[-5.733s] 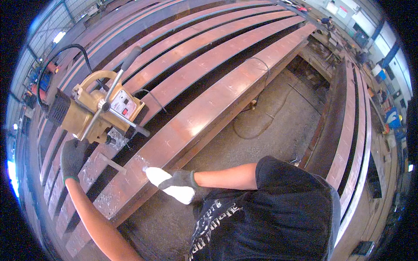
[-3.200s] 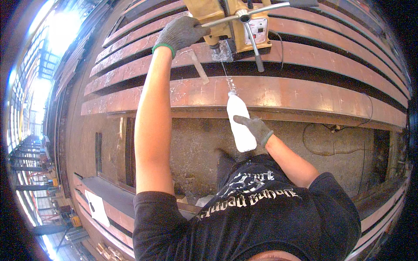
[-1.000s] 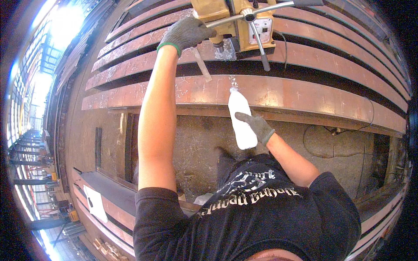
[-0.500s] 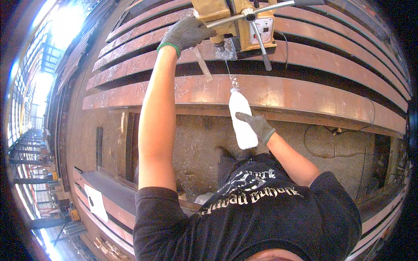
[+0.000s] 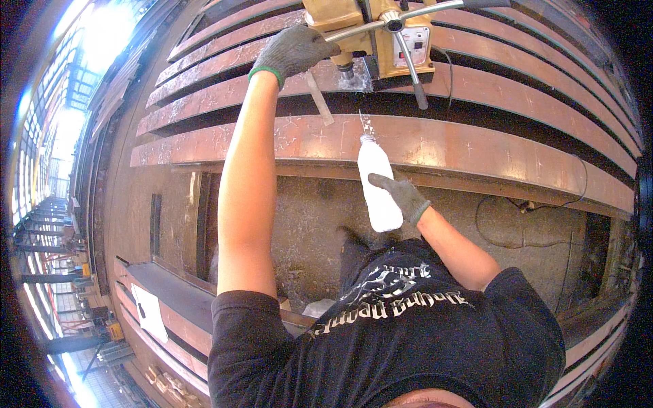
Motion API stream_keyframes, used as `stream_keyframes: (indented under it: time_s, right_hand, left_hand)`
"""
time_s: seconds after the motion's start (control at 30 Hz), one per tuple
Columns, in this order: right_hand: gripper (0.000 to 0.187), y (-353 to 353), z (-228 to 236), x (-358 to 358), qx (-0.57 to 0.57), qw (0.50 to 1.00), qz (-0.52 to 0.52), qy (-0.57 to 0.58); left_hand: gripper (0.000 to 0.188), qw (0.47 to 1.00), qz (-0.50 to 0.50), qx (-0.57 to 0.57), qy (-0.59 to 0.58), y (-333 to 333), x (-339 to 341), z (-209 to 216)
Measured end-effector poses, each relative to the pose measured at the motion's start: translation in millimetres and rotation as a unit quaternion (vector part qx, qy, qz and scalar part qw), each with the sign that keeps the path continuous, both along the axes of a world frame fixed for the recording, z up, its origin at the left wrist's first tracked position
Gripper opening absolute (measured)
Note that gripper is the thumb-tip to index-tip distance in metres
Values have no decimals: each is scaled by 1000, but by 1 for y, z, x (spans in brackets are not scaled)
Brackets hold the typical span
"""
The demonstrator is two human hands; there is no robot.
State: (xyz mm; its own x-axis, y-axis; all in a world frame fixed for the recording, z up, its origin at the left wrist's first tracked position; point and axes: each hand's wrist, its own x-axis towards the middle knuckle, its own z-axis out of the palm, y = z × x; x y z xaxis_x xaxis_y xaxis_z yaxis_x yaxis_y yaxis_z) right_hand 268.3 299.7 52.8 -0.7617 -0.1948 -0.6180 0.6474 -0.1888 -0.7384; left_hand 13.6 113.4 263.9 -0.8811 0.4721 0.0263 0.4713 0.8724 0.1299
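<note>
My left hand [image 5: 291,53], in a grey glove with a green cuff, is closed around one spoke of the feed handle [image 5: 362,30] on a yellow drilling machine [image 5: 340,15]. The machine stands on a steel beam at the top of the view. Below its body, the spindle [image 5: 347,71] reaches down to a wet, shiny patch. In my right hand [image 5: 407,198], also gloved, is a white squeeze bottle [image 5: 375,178], tilted with its nozzle toward the spindle. A thin spurt of whitish liquid hangs in the air beyond the nozzle.
Several reddish-brown steel beams [image 5: 462,145] lie side by side, with dark gaps between them. A flat metal strip [image 5: 320,98] rests across them near the spindle. A cable [image 5: 450,75] trails from the machine. At lower left a white sheet [image 5: 149,313] lies on more steel.
The liquid stream, which ran from the nozzle up to the spindle, is now shorter and broken into drops. Both hands keep their holds, almost unmoved.
</note>
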Motion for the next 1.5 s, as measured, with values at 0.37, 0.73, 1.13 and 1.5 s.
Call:
stream_keyframes:
  time_s: [0.37,0.73,1.13,1.5]
  right_hand:
    - [57,-6,-2,-5,26,996,1,83]
    - [67,-3,-32,-14,-119,991,-26,48]
    - [73,6,-59,-42,-189,980,36,-47]
    - [77,7,-83,-43,-160,987,12,-4]
  left_hand:
    - [55,992,-96,-3,84,-32,-40,-43]
    - [61,997,57,21,-52,3,-4,-3]
    - [58,995,70,63,-41,4,-4,-8]
    - [61,999,33,40,4,5,-1,-11]
